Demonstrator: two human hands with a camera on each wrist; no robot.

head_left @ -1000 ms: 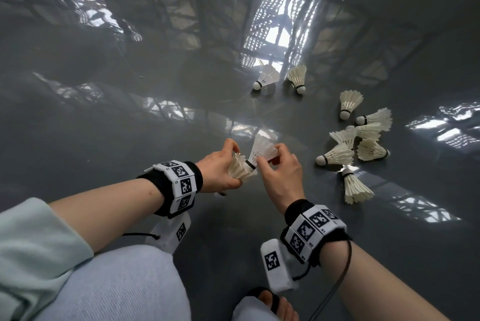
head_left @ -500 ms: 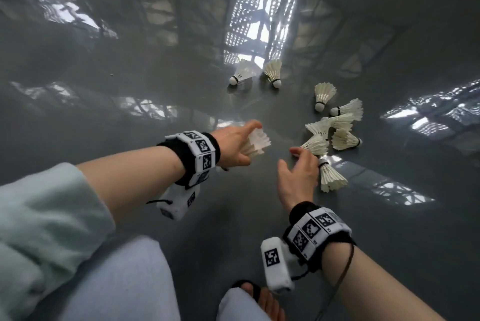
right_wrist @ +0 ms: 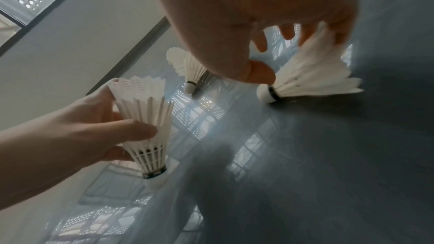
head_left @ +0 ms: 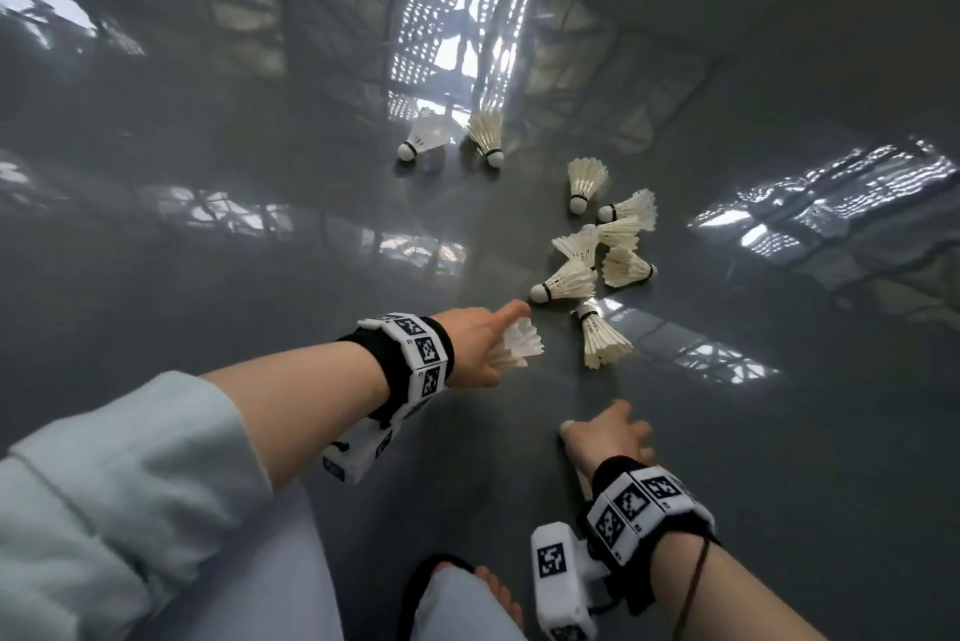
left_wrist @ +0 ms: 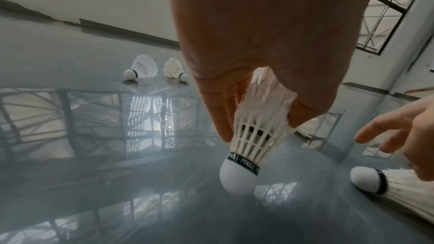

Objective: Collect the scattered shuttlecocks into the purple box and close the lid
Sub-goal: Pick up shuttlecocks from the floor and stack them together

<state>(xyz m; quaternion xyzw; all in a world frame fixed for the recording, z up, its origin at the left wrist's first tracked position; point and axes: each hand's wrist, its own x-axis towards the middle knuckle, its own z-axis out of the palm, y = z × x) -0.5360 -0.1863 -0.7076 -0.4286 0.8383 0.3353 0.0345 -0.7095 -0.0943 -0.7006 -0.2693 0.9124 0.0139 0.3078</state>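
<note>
My left hand [head_left: 506, 347] grips a short stack of white feather shuttlecocks [head_left: 524, 341], cork end down; the left wrist view shows fingers and thumb pinching the feather skirt [left_wrist: 256, 118]. Its index finger points at the cork of a loose shuttlecock [head_left: 566, 282]. My right hand [head_left: 605, 427] hovers low over the floor with fingers spread, holding nothing, just short of another shuttlecock [head_left: 602, 341]. Several more lie in a cluster [head_left: 618, 235], and two lie farther off [head_left: 421, 139]. The purple box is in no view.
The glossy grey floor [head_left: 260, 277] mirrors windows and roof beams. My knee and a sandalled foot [head_left: 467, 583] are at the bottom edge. A pale wall with a dark skirting [left_wrist: 117, 27] stands beyond the far shuttlecocks.
A second ago both hands held the stack together. The right hand let go, reached toward the pile and has drawn back. The left hand carried the stack forward to the pile.
</note>
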